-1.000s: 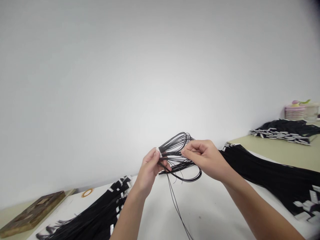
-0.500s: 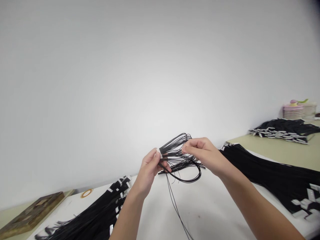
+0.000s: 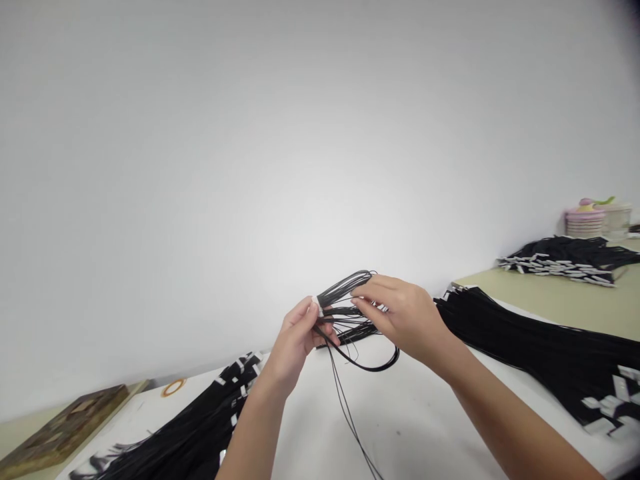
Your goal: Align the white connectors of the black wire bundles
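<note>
My left hand (image 3: 294, 339) is closed on a white connector (image 3: 317, 306), thumb on top of it. A bundle of thin black wires (image 3: 344, 288) fans out from the connector to the right. Some wires loop round below, and two thin strands (image 3: 345, 400) hang down toward the front. My right hand (image 3: 407, 317) pinches among the wires with thumb and forefinger, apparently on a single thin one. Its fingers and palm hide the far ends of the bundle.
Black wire bundles with white connectors lie on the white tabletop (image 3: 400, 407), one pile (image 3: 185, 427) at left and one (image 3: 530, 340) at right. Another pile (image 3: 565, 257) lies farther right, near a pink-lidded container (image 3: 584, 221). An orange ring (image 3: 173, 387) and brown board (image 3: 65, 430) are left.
My right hand has moved slightly left, closer to the connector, and turned so its back shows more. The lower wire loop has shifted a little. My left hand stays almost in place.
</note>
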A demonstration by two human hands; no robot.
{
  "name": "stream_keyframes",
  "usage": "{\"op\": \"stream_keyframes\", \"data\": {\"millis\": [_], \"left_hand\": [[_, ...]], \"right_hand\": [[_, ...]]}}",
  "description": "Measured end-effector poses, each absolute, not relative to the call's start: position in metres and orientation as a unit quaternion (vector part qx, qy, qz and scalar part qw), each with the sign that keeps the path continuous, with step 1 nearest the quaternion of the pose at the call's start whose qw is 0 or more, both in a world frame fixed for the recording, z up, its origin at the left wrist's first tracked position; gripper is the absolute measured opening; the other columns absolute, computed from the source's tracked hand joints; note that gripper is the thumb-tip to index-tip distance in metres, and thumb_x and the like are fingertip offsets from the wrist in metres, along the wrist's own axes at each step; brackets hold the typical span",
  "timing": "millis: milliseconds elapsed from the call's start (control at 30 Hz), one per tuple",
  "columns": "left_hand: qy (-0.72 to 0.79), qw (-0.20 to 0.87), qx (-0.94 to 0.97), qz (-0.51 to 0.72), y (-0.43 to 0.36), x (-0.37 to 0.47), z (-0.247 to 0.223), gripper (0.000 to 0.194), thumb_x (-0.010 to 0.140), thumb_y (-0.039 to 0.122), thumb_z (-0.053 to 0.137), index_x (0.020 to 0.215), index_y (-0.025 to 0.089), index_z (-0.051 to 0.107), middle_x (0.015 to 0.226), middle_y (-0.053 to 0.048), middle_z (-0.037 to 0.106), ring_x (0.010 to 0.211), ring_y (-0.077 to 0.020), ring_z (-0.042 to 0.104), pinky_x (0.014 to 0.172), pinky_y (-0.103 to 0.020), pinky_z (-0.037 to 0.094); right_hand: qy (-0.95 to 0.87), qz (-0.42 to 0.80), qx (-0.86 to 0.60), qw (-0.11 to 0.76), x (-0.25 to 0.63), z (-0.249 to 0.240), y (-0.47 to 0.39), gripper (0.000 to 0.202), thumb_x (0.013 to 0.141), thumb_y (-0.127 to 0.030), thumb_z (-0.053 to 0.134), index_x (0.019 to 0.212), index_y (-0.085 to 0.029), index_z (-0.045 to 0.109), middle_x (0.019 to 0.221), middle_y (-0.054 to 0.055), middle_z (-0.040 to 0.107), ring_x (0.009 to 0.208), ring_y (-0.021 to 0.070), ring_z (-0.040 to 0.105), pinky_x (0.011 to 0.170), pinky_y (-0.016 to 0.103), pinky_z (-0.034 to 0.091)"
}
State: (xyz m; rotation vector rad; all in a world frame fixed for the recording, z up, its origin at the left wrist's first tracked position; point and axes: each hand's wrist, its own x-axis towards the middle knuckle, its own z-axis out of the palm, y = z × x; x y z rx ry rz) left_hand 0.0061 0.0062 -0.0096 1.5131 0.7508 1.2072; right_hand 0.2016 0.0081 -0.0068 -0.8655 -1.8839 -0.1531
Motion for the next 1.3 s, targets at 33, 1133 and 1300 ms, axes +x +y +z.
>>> {"op": "stream_keyframes", "data": {"millis": [33,1133,1300], "left_hand": [[0.312,0.509,0.630,0.497,0.006,0.006,-0.009,0.027,0.089,0.042,0.045,0.081,0.017,0.053,0.065,0.000,0.053,0.061,-0.0148,0.057,0.066,-0.031,0.045],[0.134,0.691,0.404,0.585,0.002,0.003,-0.001,0.014,0.088,0.034,0.050,0.090,0.020,0.053,0.072,0.002,0.050,0.053,-0.0084,0.050,0.053,-0.023,0.041],[0.124,0.695,0.399,0.585,0.003,0.002,-0.001,0.016,0.090,0.034,0.046,0.091,0.021,0.054,0.074,0.001,0.051,0.054,-0.0084,0.050,0.052,-0.022,0.041]], "right_hand": [[-0.789,-0.107,-0.342,0.498,0.200,-0.008,0.009,0.019,0.090,-0.022,0.048,0.086,-0.021,0.066,0.080,0.002,0.063,0.072,0.0129,0.054,0.061,0.024,0.036],[-0.725,0.338,-0.232,0.554,0.186,-0.014,0.031,0.017,0.081,-0.032,0.058,0.088,-0.016,0.059,0.080,0.002,0.058,0.068,0.0119,0.053,0.057,0.023,0.044],[-0.785,0.209,-0.258,0.523,0.168,-0.021,0.012,0.005,0.080,-0.023,0.057,0.080,-0.019,0.061,0.076,0.000,0.060,0.067,0.0115,0.055,0.059,0.023,0.043]]}}
